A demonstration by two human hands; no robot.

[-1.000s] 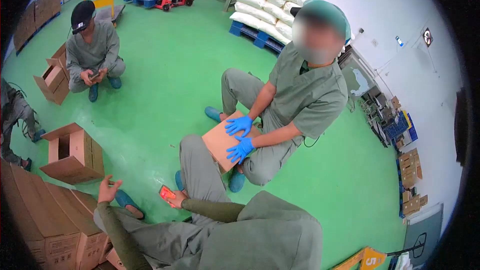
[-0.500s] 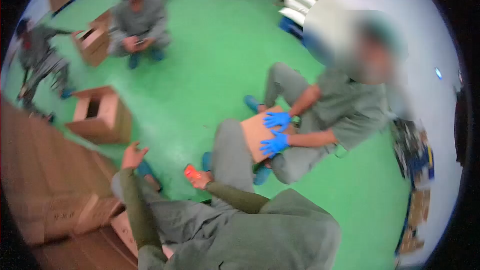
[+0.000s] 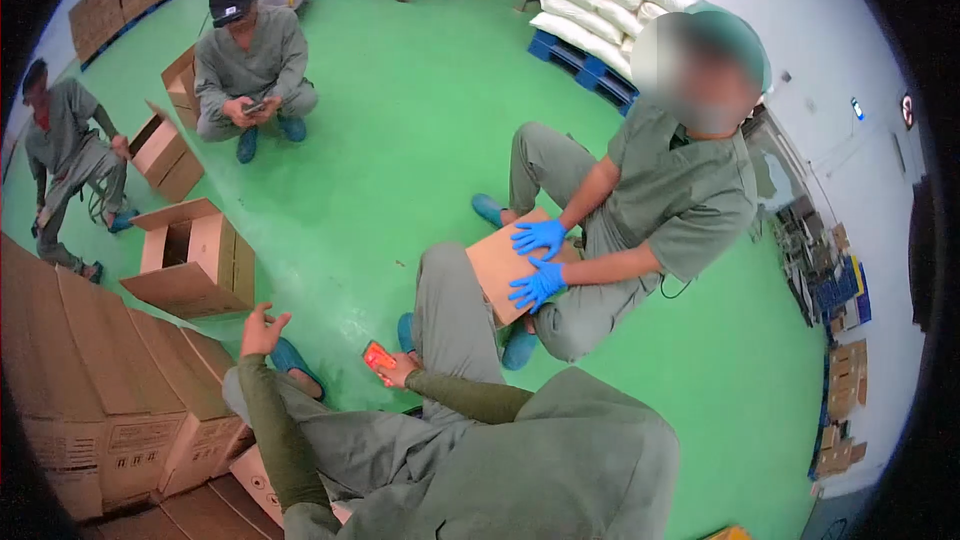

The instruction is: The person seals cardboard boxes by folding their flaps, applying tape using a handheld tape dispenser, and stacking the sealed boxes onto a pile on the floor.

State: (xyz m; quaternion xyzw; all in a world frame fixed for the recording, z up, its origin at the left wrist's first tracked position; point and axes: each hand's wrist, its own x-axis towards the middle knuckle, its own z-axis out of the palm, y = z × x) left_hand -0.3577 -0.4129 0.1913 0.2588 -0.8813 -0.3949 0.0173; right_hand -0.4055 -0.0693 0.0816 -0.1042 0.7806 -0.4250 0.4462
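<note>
The orange item point(image 3: 376, 355) is in the right hand point(image 3: 401, 371), which closes its fingers around the near end and leaves the far end sticking out, pointing up and left, just left of the right knee point(image 3: 448, 285). The left hand point(image 3: 263, 331) is raised well apart from it, fingers loosely bent and spread, with nothing visible in its grasp. It is near the open box point(image 3: 227, 265) and the stacked boxes point(image 3: 115, 385). A co-worker's blue gloves point(image 3: 540, 236) press flat on a brown box point(image 3: 493, 262), beyond the right knee.

Compared with one second ago, the view has swung left: the seated co-worker point(image 3: 66, 130) at far left now shows whole rather than in part, and the yellow sign point(image 3: 730, 534) is down to a sliver at the bottom edge. The orange item remains in the same grip, and the gloves stay on the brown box
</note>
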